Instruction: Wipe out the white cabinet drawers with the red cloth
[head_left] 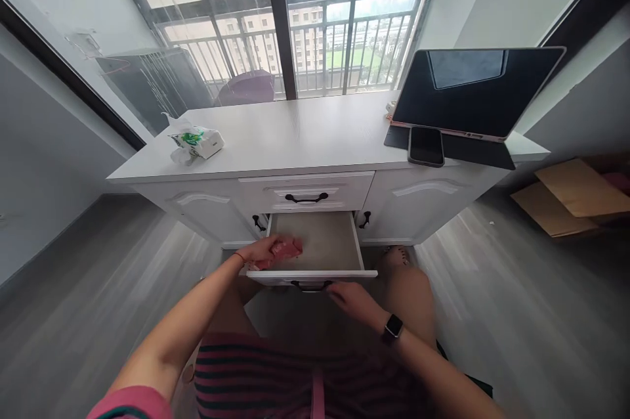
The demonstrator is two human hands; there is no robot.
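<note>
My left hand (260,250) reaches over the front of the pulled-out lower drawer (335,245), its fingers closed on a crumpled red cloth (288,249). Part of the cloth also shows under the wrist, by the drawer's left front corner. Whether it is fabric or a soft packet is hard to make out. At the drawer front, my right hand (357,302) has its curled fingers at the right end of the black drawer handle (310,286). The fingertips are partly hidden. A pale bare bottom shows in the rest of the drawer.
Above sits a shut upper drawer (306,192) between two cabinet doors. On the white top (295,133) are a tissue pack (197,142), a phone (426,146) and a tablet (472,94) on a stand. Cardboard (575,199) lies at right. My legs flank the drawer.
</note>
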